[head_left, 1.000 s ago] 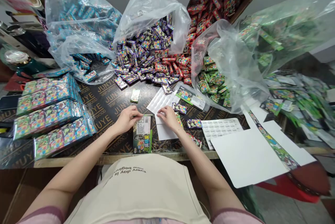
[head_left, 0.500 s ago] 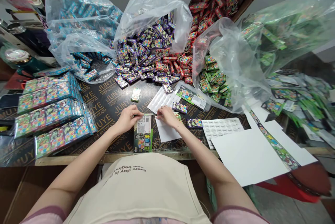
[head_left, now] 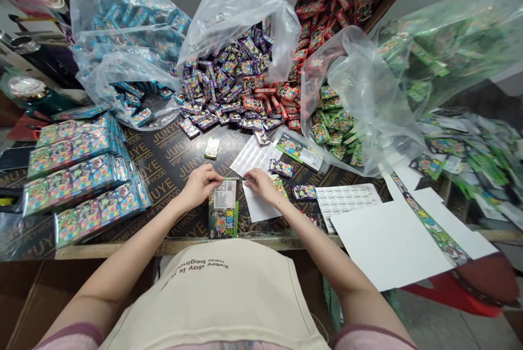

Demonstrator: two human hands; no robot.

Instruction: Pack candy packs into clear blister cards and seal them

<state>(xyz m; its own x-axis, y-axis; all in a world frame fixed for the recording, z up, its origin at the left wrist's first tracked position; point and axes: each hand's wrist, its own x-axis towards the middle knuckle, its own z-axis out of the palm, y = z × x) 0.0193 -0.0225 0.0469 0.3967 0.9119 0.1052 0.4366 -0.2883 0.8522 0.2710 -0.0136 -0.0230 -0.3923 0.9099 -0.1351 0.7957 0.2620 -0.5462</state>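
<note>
My left hand (head_left: 201, 185) has its fingers closed in a pinch at the upper left edge of a printed card packet (head_left: 223, 219). The packet lies flat near the table's front edge, with a pale label carrying a barcode on its upper half and green and black print below. Across a small gap, my right hand (head_left: 263, 185) pinches at the upper left corner of a white sheet (head_left: 259, 209). That hand and wrist cover part of the sheet. Just beyond the right hand lie a small purple box (head_left: 281, 168) and a partly hidden green box (head_left: 279, 184).
Wrapped multi-packs (head_left: 87, 181) are stacked at left. Plastic bags of blue, purple (head_left: 229, 72) and green boxes (head_left: 335, 132) line the back, with red boxes (head_left: 286, 100) between. Sticker sheets (head_left: 347, 200) and white card (head_left: 392, 241) lie at right. One small box (head_left: 212, 148) stands apart.
My right hand's fingers have shifted slightly at the sheet's corner, and more of the green box beside it shows. My left hand and the packet have stayed put.
</note>
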